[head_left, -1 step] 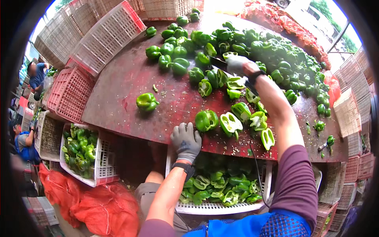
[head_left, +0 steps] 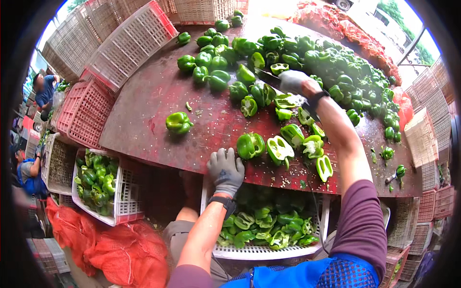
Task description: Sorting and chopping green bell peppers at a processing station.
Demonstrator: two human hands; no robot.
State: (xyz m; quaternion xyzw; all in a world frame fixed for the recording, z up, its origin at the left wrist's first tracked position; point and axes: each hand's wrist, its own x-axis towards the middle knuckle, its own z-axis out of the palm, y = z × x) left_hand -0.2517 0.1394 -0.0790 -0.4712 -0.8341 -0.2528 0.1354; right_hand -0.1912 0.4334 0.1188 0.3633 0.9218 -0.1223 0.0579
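My left hand (head_left: 225,172), in a grey glove, rests on the table's near edge with its fingers spread, holding nothing. Out over the pile, my gloved right hand (head_left: 294,82) grips a knife (head_left: 269,78), whose dark blade points left among the peppers. A green bell pepper (head_left: 246,75) lies by the blade's tip, and a cut pepper (head_left: 278,68) lies just beyond the blade. Nearer to me are a whole-looking pepper (head_left: 250,146) and a halved pepper (head_left: 280,150) with its pale inside showing. A single pepper (head_left: 178,123) lies apart on the left.
The red-brown table (head_left: 144,105) carries a large pepper heap (head_left: 345,72). Below its edge stands a white crate (head_left: 269,254) of cut peppers; another filled crate (head_left: 116,192) stands left. Red mesh sacks (head_left: 120,249) lie on the floor. A second knife (head_left: 391,179) lies at right.
My right hand and the knife have shifted slightly right and toward me. The pepper by the blade's tip has turned a little. My left hand has stayed in place.
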